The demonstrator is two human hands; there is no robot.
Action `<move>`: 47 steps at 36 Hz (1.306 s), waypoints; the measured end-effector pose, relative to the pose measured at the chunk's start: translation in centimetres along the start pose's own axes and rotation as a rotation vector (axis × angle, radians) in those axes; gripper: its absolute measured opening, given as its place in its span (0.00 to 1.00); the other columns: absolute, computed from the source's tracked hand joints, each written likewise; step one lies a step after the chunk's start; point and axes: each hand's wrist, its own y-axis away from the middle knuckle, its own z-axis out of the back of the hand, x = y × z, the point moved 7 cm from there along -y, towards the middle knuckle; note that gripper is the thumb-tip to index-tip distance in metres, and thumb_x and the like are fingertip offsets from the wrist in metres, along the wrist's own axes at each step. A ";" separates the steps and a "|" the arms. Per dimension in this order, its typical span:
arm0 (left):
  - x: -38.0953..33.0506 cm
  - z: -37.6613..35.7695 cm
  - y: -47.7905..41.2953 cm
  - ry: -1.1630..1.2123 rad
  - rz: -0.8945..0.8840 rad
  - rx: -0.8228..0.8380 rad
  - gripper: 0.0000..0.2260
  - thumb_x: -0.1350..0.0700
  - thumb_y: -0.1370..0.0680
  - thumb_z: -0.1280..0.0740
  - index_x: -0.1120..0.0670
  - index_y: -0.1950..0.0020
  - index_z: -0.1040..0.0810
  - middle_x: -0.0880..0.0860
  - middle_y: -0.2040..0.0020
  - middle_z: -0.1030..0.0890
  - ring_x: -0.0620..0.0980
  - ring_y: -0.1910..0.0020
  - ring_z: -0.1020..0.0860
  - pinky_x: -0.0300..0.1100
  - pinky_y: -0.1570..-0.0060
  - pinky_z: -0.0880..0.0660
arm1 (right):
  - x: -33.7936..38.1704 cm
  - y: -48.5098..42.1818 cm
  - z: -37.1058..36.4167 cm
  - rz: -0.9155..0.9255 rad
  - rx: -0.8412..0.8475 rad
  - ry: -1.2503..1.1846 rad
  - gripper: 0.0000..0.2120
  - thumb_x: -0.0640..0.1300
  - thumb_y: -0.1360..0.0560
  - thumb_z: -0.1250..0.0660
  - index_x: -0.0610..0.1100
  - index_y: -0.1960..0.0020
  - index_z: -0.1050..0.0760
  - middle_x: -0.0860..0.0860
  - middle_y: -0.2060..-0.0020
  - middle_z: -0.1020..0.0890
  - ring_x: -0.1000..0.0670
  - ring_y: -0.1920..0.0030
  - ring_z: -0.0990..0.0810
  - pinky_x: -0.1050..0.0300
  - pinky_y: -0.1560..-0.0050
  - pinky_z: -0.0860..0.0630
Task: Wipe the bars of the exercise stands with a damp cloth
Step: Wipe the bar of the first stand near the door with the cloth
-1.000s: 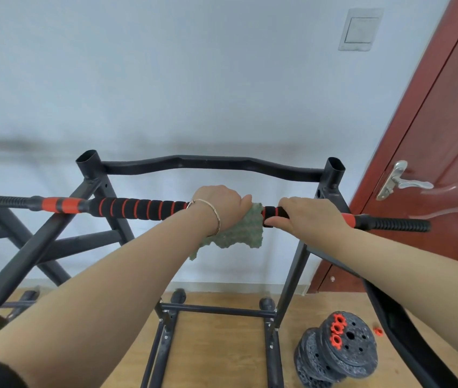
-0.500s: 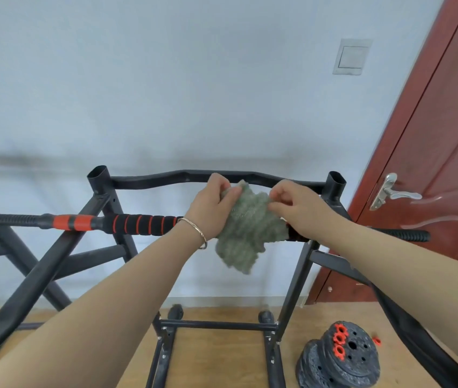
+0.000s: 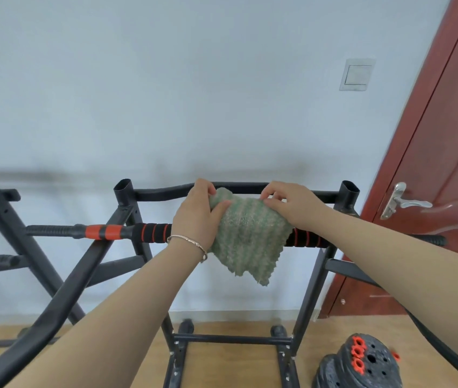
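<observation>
Cloth [image 3: 247,236], green-and-white striped and nubbly, at frame centre, top edge pinched by fingers of left hand [image 3: 197,217] and right hand [image 3: 292,204], hanging just in front of curved black metal top bar [image 3: 163,192] running left-right, both hands equally near.

No readable text, labels, brands or numbers anywhere.

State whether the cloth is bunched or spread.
Spread: the cloth hangs as a sheet, upper edge pinched by left hand and right hand.
</observation>
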 end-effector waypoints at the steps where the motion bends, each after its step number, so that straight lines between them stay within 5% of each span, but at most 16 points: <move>1: 0.3 -0.2 -0.2 -0.066 0.005 -0.004 0.12 0.48 0.21 0.33 0.51 0.44 0.32 0.49 0.49 0.26 0.52 0.54 0.26 0.49 0.57 0.26 | -0.1 -0.4 -0.3 -0.020 0.027 0.024 0.05 0.51 0.19 0.37 0.54 0.47 0.22 0.56 0.55 0.20 0.49 0.54 0.21 0.59 0.59 0.28; 6: -2.3 -3.7 0.2 -0.515 -0.380 -0.088 0.14 0.51 0.26 0.31 0.54 0.42 0.22 0.55 0.46 0.22 0.60 0.50 0.24 0.51 0.55 0.28 | -2.4 -1.4 -0.6 -0.159 0.113 0.190 0.15 0.58 0.19 0.39 0.48 0.50 0.21 0.52 0.54 0.18 0.50 0.54 0.19 0.51 0.48 0.21; 9: -4.5 -8.3 2.5 -0.670 -0.620 0.280 0.16 0.49 0.19 0.39 0.53 0.33 0.30 0.53 0.43 0.25 0.57 0.47 0.25 0.49 0.53 0.30 | -4.6 -0.5 -0.2 -0.269 0.099 0.350 0.23 0.59 0.18 0.45 0.43 0.52 0.21 0.49 0.57 0.17 0.47 0.55 0.19 0.47 0.48 0.21; 11: -4.3 -10.1 3.3 -0.833 -0.659 0.495 0.19 0.51 0.22 0.35 0.52 0.33 0.35 0.53 0.43 0.29 0.56 0.49 0.28 0.48 0.57 0.32 | -5.7 0.5 -0.9 -0.290 0.159 0.508 0.24 0.57 0.17 0.49 0.39 0.49 0.23 0.47 0.60 0.20 0.44 0.56 0.20 0.48 0.56 0.23; 15: -4.1 -10.6 2.8 -0.942 -0.605 0.573 0.21 0.54 0.22 0.33 0.50 0.32 0.38 0.53 0.52 0.33 0.54 0.57 0.30 0.47 0.63 0.31 | -6.5 2.1 -2.6 -0.186 0.243 0.813 0.09 0.43 0.19 0.47 0.42 0.41 0.35 0.48 0.62 0.29 0.45 0.59 0.27 0.54 0.67 0.34; 21: -3.7 -11.5 1.9 -0.948 -0.545 0.641 0.26 0.59 0.28 0.29 0.49 0.36 0.40 0.50 0.57 0.30 0.53 0.60 0.25 0.44 0.68 0.28 | -5.6 3.2 -2.4 -0.096 0.060 0.909 0.13 0.41 0.21 0.39 0.42 0.37 0.34 0.49 0.65 0.29 0.44 0.63 0.27 0.57 0.73 0.41; 25: -3.3 -12.1 1.4 -0.957 -0.502 0.726 0.20 0.57 0.27 0.31 0.51 0.41 0.37 0.51 0.57 0.24 0.53 0.61 0.24 0.43 0.69 0.30 | -6.2 4.9 -3.1 -0.096 -0.169 0.913 0.09 0.46 0.23 0.38 0.43 0.60 0.26 0.50 0.75 0.32 0.48 0.75 0.32 0.61 0.74 0.43; 27: -2.7 -12.2 0.3 -0.847 -0.346 0.734 0.12 0.46 0.19 0.42 0.54 0.48 0.29 0.51 0.62 0.23 0.51 0.64 0.24 0.44 0.64 0.28 | -6.4 5.8 -2.8 -0.100 -0.387 0.768 0.20 0.49 0.21 0.47 0.46 0.69 0.30 0.53 0.76 0.33 0.49 0.75 0.34 0.60 0.72 0.43; 30: -1.6 -12.7 -0.8 -0.690 -0.175 0.759 0.30 0.39 0.18 0.58 0.54 0.62 0.25 0.52 0.65 0.23 0.51 0.65 0.24 0.45 0.62 0.29 | -6.8 6.3 -3.2 -0.076 -0.492 0.706 0.20 0.50 0.19 0.47 0.46 0.66 0.27 0.52 0.72 0.28 0.49 0.71 0.30 0.55 0.69 0.31; 32: -2.0 -12.7 -0.8 -0.731 -0.255 0.719 0.26 0.44 0.17 0.57 0.55 0.59 0.25 0.52 0.65 0.24 0.51 0.68 0.27 0.44 0.64 0.31 | -7.2 5.7 -3.3 -0.104 -0.407 0.761 0.23 0.50 0.17 0.51 0.44 0.62 0.24 0.50 0.70 0.25 0.48 0.69 0.29 0.52 0.67 0.29; 35: -2.9 -12.3 0.5 -0.926 -0.495 0.684 0.09 0.57 0.19 0.48 0.55 0.43 0.31 0.52 0.62 0.26 0.52 0.67 0.27 0.42 0.69 0.33 | -6.9 5.0 -2.9 -0.113 -0.252 0.775 0.27 0.55 0.16 0.56 0.45 0.57 0.24 0.53 0.66 0.25 0.48 0.66 0.28 0.54 0.67 0.30; 42: -3.2 -11.9 1.4 -0.891 -0.554 0.537 0.25 0.57 0.21 0.40 0.52 0.25 0.43 0.50 0.56 0.26 0.53 0.63 0.26 0.42 0.72 0.34 | -8.3 1.0 -2.4 -0.371 0.313 0.472 0.36 0.73 0.23 0.52 0.45 0.60 0.21 0.49 0.65 0.17 0.48 0.61 0.18 0.52 0.52 0.22; 44: -3.0 -11.7 1.0 -0.828 -0.477 0.524 0.26 0.56 0.21 0.38 0.51 0.25 0.43 0.49 0.58 0.27 0.52 0.63 0.26 0.43 0.70 0.30 | -8.6 1.3 -2.7 -0.454 0.384 0.311 0.38 0.73 0.23 0.50 0.42 0.61 0.20 0.49 0.70 0.15 0.49 0.68 0.16 0.52 0.51 0.19; 47: -2.2 -11.6 -0.1 -0.796 -0.344 0.530 0.15 0.52 0.18 0.50 0.54 0.40 0.27 0.51 0.63 0.26 0.50 0.68 0.28 0.42 0.69 0.31 | -8.6 1.6 -2.7 -0.456 0.372 0.251 0.36 0.72 0.22 0.50 0.42 0.67 0.25 0.49 0.77 0.21 0.49 0.77 0.24 0.52 0.53 0.20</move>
